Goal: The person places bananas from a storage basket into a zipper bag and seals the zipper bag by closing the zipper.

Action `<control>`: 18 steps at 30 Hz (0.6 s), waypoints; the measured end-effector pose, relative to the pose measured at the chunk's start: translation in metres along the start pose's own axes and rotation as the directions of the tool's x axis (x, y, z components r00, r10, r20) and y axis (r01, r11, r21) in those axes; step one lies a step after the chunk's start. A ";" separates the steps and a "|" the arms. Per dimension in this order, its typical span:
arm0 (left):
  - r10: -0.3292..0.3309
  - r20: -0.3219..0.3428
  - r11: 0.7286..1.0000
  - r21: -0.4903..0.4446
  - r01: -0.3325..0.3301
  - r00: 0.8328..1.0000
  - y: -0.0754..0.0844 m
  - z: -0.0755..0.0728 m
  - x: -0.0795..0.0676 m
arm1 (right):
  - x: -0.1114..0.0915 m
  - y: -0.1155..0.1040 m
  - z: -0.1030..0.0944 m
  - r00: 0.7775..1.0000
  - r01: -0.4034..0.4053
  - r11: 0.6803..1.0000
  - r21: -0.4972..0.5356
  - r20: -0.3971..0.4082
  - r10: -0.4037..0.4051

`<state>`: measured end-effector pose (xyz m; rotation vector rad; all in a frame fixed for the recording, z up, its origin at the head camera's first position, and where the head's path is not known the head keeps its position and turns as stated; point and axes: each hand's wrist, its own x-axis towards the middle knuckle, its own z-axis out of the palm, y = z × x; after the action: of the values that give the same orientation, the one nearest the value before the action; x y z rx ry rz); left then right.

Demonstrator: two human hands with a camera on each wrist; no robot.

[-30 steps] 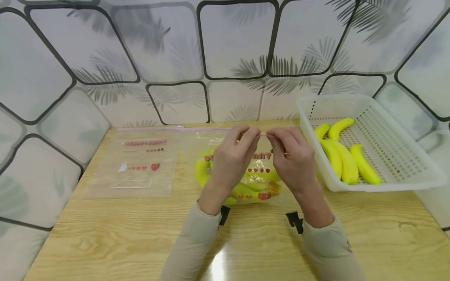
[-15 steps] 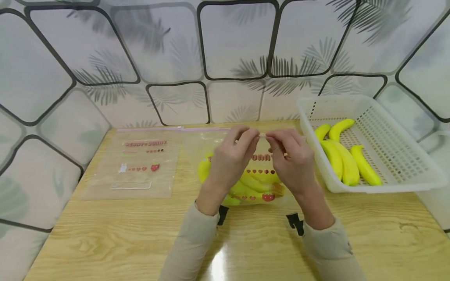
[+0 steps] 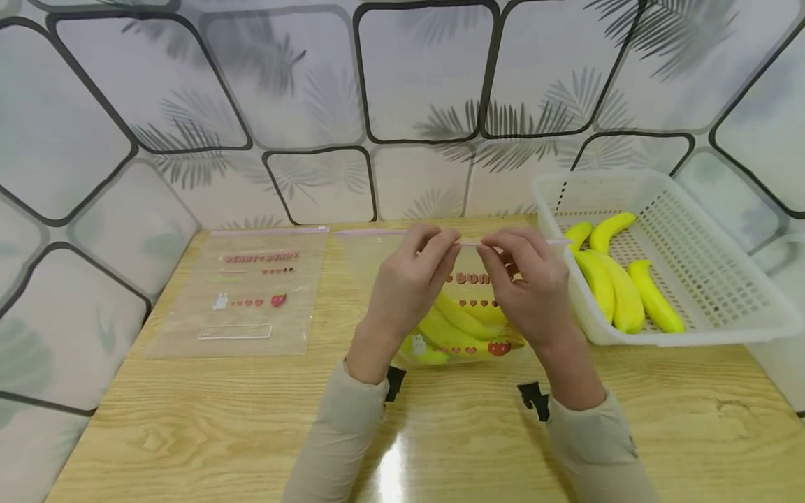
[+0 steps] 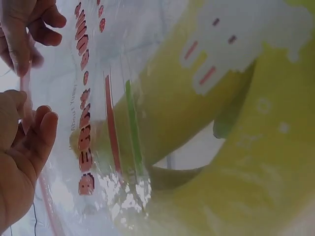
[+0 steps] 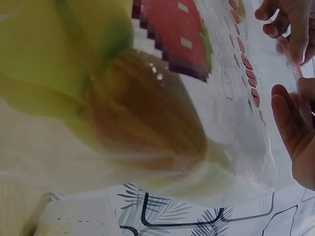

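Observation:
A clear zip bag (image 3: 478,297) printed with a rabbit, hearts and a strawberry stands at the middle of the table. Yellow bananas (image 3: 454,323) fill its lower part, and a brown stem end (image 5: 147,115) shows through the plastic in the right wrist view. My left hand (image 3: 411,279) pinches the pink zip strip (image 4: 25,96) along the top edge. Close beside it, my right hand (image 3: 528,286) pinches the same strip between thumb and fingers. Only a short stretch of strip shows between the two hands. Both hands hide parts of the bag from the head view.
Flat on the left of the table (image 3: 207,419) lies a second printed zip bag (image 3: 251,279) with a slider at its top right. A white perforated basket (image 3: 723,279) at the right holds several bananas (image 3: 622,293). A patterned cloth wall (image 3: 421,77) rises behind.
The bag of bananas has shifted right, with more of its strip now showing past the right hand. The right hand has moved slightly right; the left hand has shifted a little left along the strip.

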<state>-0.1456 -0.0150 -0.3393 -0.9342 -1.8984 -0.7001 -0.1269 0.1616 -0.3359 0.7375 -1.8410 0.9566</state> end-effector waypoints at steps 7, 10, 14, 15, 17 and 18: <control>0.009 0.035 1.000 -0.015 -0.009 0.999 -0.007 -0.005 -0.001 | 0.000 0.001 0.001 0.998 0.045 0.998 -0.051 -0.037 -0.047; 0.002 0.052 1.000 -0.021 -0.001 0.999 -0.009 -0.008 -0.003 | -0.001 0.001 0.001 0.998 0.047 0.997 -0.054 -0.049 -0.049; 0.003 0.062 1.000 -0.023 -0.002 0.998 -0.011 -0.010 -0.005 | -0.002 0.002 0.000 0.997 0.047 0.998 -0.051 -0.055 -0.049; 0.005 0.063 1.000 -0.025 -0.003 0.998 -0.012 -0.011 -0.005 | -0.002 0.002 0.000 0.997 0.049 0.997 -0.054 -0.055 -0.052; 0.016 0.063 1.000 -0.027 -0.014 0.998 -0.013 -0.012 -0.005 | -0.002 0.002 -0.001 0.997 0.054 0.997 -0.056 -0.053 -0.057; 0.020 0.065 0.999 -0.031 -0.018 0.998 -0.014 -0.012 -0.005 | -0.002 0.003 -0.001 0.997 0.053 0.997 -0.052 -0.053 -0.056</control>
<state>-0.1496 -0.0340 -0.3398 -1.0040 -1.9381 -0.6969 -0.1275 0.1645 -0.3386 0.7201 -1.7825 0.8835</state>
